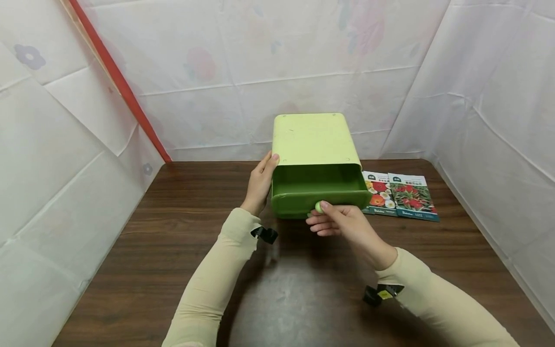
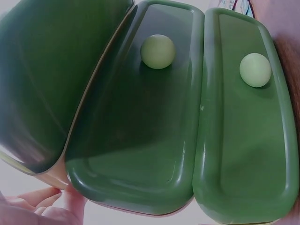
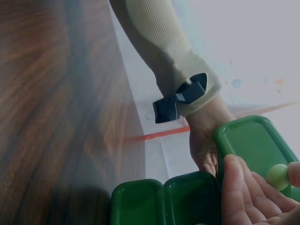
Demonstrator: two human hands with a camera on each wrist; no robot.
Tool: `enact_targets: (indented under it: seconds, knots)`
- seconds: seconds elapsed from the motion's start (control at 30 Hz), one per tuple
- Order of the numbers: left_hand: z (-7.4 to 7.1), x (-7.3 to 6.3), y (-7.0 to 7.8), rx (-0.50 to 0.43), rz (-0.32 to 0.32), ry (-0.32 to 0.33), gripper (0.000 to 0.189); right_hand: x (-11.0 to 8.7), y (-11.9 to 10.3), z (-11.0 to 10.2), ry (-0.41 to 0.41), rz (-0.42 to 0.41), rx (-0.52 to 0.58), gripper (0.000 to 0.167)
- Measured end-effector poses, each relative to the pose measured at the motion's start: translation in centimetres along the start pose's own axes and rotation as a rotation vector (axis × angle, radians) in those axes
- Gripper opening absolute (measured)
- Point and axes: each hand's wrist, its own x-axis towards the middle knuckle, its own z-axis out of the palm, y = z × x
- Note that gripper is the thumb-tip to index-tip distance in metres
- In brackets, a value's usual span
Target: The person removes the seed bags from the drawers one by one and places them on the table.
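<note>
i read the head view as evenly lit, with glare on the worktop [image 1: 286,294]; both wrist views show hazy, washed-out backgrounds.

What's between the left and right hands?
Head view: the pulled-out top drawer of the green cabinet. The left part of the drawer's front lies between the left hand on the cabinet's side and the right hand at the round knob.

One cabinet [image 1: 315,140], three drawers [image 1: 295,205], two hands [image 1: 260,182], at least two packets [image 1: 412,196] show.

This seems a makeshift workspace, flowered white sheeting [image 1: 173,53] walling a wood-grain table [image 1: 169,226].
</note>
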Motion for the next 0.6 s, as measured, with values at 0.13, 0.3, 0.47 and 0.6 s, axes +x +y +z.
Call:
enact_targets:
  seconds: [0.13, 0.3, 0.47, 0.6]
  knots:
    - [-0.1, 0.0, 0.0, 0.002, 0.007, -0.012, 0.072, 0.8, -0.2, -0.2, 0.011, 0.002, 0.004, 0.065]
    - [-0.2, 0.0, 0.0, 0.027, 0.020, -0.025, 0.073, 2.1, -0.4, -0.5, 0.025, 0.002, 0.021, 0.066]
    - [-0.2, 0.0, -0.1, 0.027, 0.025, -0.039, 0.073, 3.3, -0.7, -0.7, 0.050, 0.003, 0.021, 0.064]
    - [-0.2, -0.1, 0.0, -0.003, 0.009, -0.047, 0.071, 4.1, -0.9, -0.9, 0.063, 0.001, 0.023, 0.063]
